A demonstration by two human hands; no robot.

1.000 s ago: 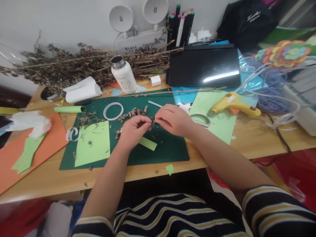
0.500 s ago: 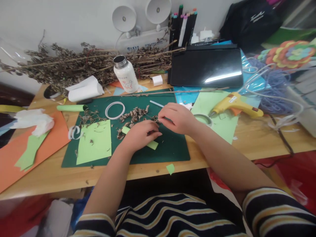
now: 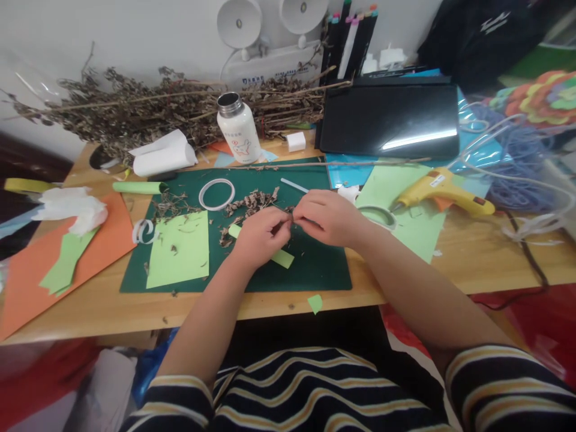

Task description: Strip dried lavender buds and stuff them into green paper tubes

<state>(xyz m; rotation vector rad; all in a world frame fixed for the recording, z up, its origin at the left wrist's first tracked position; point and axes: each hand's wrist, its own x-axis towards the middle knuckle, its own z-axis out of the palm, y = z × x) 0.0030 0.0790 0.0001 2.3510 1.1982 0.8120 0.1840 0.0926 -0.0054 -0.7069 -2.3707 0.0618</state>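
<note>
Over the green cutting mat (image 3: pixel 315 273), my left hand (image 3: pixel 262 237) and my right hand (image 3: pixel 326 217) meet fingertip to fingertip. Both are pinched on a small bit of dried plant (image 3: pixel 290 211), mostly hidden by the fingers. Under my left hand lies a narrow green paper strip (image 3: pixel 282 258), its other end showing past the wrist. Crumbled dried leaves (image 3: pixel 254 203) lie just beyond my left hand. A green paper square (image 3: pixel 180 252) with leaf bits rests on the mat's left part, near a white tape ring (image 3: pixel 216 194).
Behind the mat stand an uncapped white bottle (image 3: pixel 239 132) and a pile of dried stems (image 3: pixel 135 105). A black tablet (image 3: pixel 391 120) is at the back right. A yellow glue gun (image 3: pixel 443 192) lies on green paper at right, orange paper (image 3: pixel 103 258) at left.
My left hand's fingers have closed and risen to meet those of my right hand. The whole view has shifted slightly, moving the table's things right and up.
</note>
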